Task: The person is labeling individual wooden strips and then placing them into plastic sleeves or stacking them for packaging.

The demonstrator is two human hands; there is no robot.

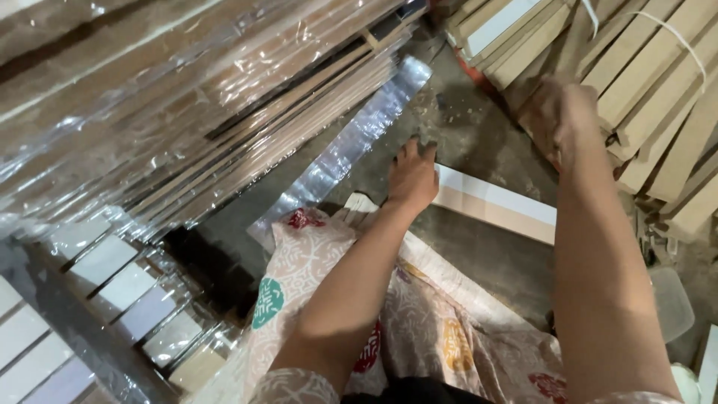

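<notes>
Head view: left hand (412,178) grips white board (497,203) lying lengthwise rightward.

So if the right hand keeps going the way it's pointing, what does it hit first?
Most likely the strapped bundle of wooden strips: the right hand, blurred, is already at its near ends, though depth is hard to judge.

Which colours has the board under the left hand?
The board is white along one side and tan along the other, seen in the head view.
</notes>
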